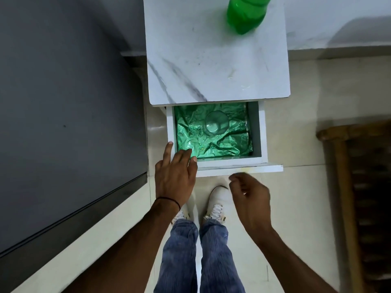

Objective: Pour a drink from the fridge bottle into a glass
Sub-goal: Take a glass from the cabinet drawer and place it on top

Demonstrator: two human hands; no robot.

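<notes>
Head view: clear glass [216,125] upright on crinkled green liner [220,144]; empty.

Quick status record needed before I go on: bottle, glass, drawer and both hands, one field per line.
bottle: green bottle upright on the marble-look tabletop, far side, top out of frame
glass: clear glass in the drawer, on green foil lining, empty as far as visible
drawer: drawer pulled open under the tabletop
left hand: left hand over the drawer's front left corner, fingers spread, holding nothing
right hand: right hand in front of the drawer, loosely curled, holding nothing
</notes>
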